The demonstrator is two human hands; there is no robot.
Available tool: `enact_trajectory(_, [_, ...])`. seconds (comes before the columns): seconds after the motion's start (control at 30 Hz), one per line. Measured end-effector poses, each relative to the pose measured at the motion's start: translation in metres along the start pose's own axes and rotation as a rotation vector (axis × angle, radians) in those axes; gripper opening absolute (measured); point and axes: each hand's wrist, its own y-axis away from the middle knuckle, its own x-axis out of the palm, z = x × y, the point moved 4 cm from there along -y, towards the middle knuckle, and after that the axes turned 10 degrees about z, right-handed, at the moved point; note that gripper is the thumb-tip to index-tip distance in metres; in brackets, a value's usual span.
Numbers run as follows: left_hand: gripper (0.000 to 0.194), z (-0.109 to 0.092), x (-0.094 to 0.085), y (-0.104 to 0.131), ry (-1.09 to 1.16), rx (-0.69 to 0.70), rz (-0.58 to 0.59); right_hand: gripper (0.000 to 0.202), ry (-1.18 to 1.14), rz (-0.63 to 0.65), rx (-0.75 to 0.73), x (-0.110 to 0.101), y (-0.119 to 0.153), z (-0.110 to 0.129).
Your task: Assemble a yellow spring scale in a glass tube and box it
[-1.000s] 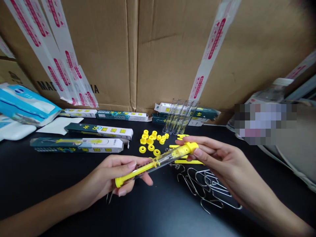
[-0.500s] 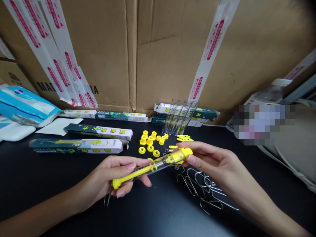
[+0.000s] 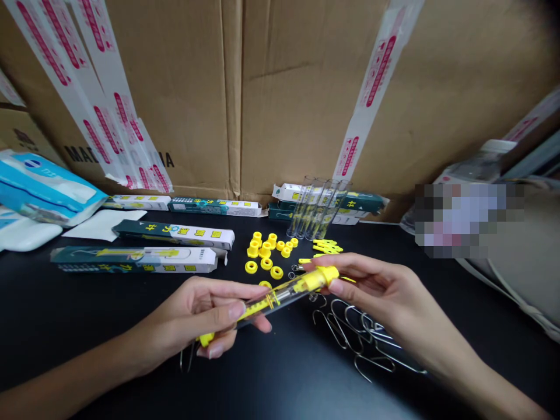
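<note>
Between my hands is a tubular spring scale, a clear tube with yellow parts and a metal spring inside, tilted up to the right. My left hand is wrapped round its lower end, with the thumb along the tube. A wire hook hangs below that hand. The thumb and fingers of my right hand pinch the yellow cap at the upper end. Beyond the scale lie several yellow collars and rings. Under my right hand are several metal hooks, partly hidden.
Several clear tubes stand at the back beside printed boxes. More boxes lie at left, near a blue tissue pack. A plastic bottle stands at right. A large taped carton walls off the back of the black table.
My left thumb has slid along the tube towards its middle and now covers more of it. The scale has turned about its length, showing graduation marks, and its lower end has dipped slightly.
</note>
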Motion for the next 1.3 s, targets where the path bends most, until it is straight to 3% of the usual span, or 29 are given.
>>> enact_trajectory(0.3, [0.033,0.002,0.0,0.002,-0.073,-0.037,-0.061,0.019,0.011,-0.025,0.033,0.0,0.003,-0.002])
enact_trajectory(0.53, [0.032,0.003,-0.002,0.001,-0.037,-0.079,-0.064,0.017,0.076,0.077,0.038,-0.002,0.001,-0.007])
enact_trajectory(0.83, [0.033,0.001,-0.004,-0.002,0.085,-0.099,-0.074,0.017,0.026,-0.022,-0.053,0.004,0.001,-0.007])
enact_trajectory(1.13, [0.03,0.001,-0.009,0.0,0.071,-0.102,-0.15,0.025,-0.096,-0.006,-0.067,0.007,0.005,-0.001])
enact_trajectory(1.3, [0.034,-0.005,-0.006,0.001,0.151,-0.068,-0.081,0.013,-0.008,-0.077,-0.109,0.009,0.007,0.009])
